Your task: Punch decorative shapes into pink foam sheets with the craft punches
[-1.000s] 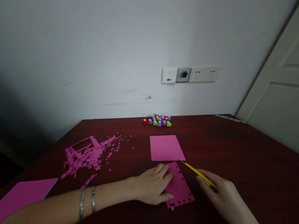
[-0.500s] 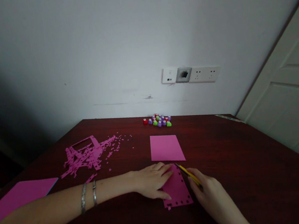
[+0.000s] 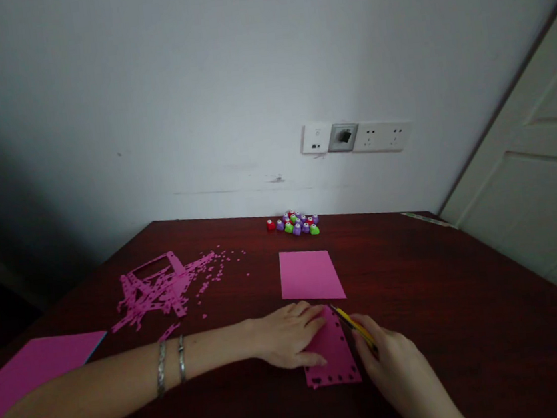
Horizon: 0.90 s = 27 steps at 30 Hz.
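My left hand (image 3: 290, 334) lies with its fingers spread on a small pink sheet (image 3: 338, 356), pressing it against the dark table. A row of dark holes runs along the sheet's right and bottom edges. My right hand (image 3: 388, 351) is closed round a slim yellow utility knife (image 3: 356, 327), tilted with its tip at the upper right corner of the sheet. Part of the sheet is hidden under my left hand. Just beyond it lies a plain pink square (image 3: 311, 275), flat on the table.
Pink cut-off strips (image 3: 159, 286) and tiny scraps (image 3: 210, 277) are heaped at the left. A larger pink sheet (image 3: 40, 367) lies at the near left, partly behind my forearm. Small red, purple and green pieces (image 3: 296, 223) cluster near the wall (image 3: 195, 97) at the table's back edge.
My left hand and the holed sheet sit very slightly further right. The knife tip has shifted a little to the right, still by the sheet's upper corner.
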{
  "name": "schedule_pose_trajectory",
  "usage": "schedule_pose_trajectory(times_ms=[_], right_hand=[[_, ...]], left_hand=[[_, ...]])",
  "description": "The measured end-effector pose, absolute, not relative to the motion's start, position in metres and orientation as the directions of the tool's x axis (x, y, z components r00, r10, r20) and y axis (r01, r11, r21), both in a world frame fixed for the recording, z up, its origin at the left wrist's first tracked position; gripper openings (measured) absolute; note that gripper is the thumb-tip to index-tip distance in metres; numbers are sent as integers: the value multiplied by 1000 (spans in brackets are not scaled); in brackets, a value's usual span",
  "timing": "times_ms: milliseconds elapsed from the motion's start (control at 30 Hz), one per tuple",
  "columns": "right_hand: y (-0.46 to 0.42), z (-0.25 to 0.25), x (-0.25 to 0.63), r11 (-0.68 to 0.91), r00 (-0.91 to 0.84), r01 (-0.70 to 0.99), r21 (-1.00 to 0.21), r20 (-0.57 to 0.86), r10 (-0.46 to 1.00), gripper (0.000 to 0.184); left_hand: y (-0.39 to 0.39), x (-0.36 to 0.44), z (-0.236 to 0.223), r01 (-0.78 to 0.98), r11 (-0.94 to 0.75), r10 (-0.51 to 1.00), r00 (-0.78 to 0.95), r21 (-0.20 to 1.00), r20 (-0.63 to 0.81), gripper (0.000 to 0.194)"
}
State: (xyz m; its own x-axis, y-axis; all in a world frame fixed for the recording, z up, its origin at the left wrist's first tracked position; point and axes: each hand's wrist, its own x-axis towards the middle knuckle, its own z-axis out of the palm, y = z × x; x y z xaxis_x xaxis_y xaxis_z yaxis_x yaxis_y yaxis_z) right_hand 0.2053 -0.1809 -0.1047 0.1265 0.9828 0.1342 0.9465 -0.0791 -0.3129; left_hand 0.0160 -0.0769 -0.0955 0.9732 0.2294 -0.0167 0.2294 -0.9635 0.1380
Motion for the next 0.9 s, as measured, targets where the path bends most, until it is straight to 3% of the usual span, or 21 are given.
schedule_pose_trajectory(times_ms=[333, 900], right_hand=[[-184, -103, 201, -63, 109, 975, -213, 212, 971, 28], [-185, -107, 195, -120, 147, 979, -162, 165, 975, 29]], left_hand=[[-78, 19, -98, 228, -970, 229, 973, 88, 2, 77], [-75, 20, -99, 231, -964, 231, 973, 129, -11, 76]])
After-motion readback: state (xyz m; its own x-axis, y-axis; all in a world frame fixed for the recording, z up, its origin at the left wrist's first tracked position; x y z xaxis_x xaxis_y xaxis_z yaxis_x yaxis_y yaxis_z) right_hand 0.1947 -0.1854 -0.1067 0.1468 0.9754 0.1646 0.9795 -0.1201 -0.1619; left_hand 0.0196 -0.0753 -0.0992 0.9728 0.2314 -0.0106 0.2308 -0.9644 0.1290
